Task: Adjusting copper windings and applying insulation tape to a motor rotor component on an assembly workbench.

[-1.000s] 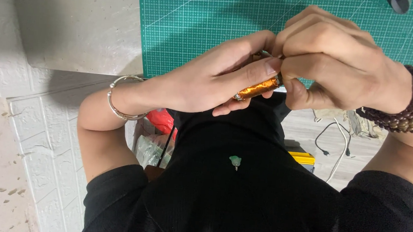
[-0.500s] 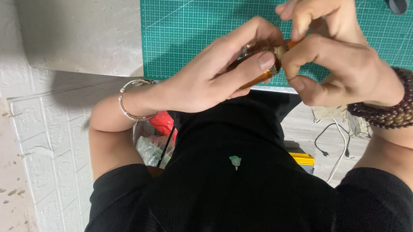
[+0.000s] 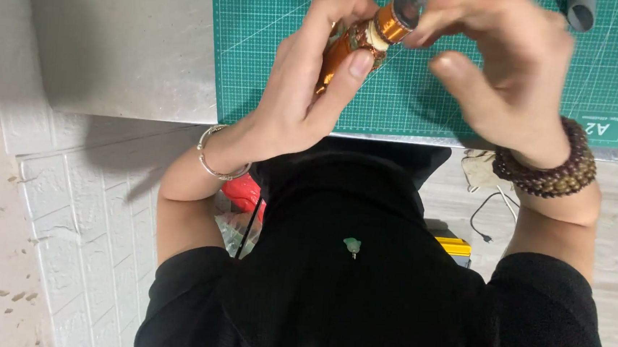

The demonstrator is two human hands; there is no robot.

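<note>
1. Copper-coloured wire wound on a small coil [image 3: 361, 43] is what you hold; it sits tilted above the green cutting mat [image 3: 430, 95], its round dark end cap pointing up and to the right.
2. Your left hand [image 3: 307, 101] is closed around the coil's lower body, fingers curled over the top and the thumb pressed against its side.
3. Your right hand [image 3: 497, 71] is just beside the coil's upper end, with its fingertips at the dark cap. The remaining fingers are spread and loose, and whether they pinch the cap is blurred, so I cannot tell.
4. The two hands are close together, meeting at the coil, raised over the mat's near edge.
5. A thin silver bangle [image 3: 216, 160] circles your left wrist; a dark beaded bracelet [image 3: 549, 165] wraps your right wrist.
6. The mat lies on a grey tabletop [image 3: 115, 37].
7. Below the table edge you see your black top [image 3: 359, 286], a small green pendant [image 3: 351, 246] on it, and a red object [image 3: 242, 190] near your left arm.
</note>
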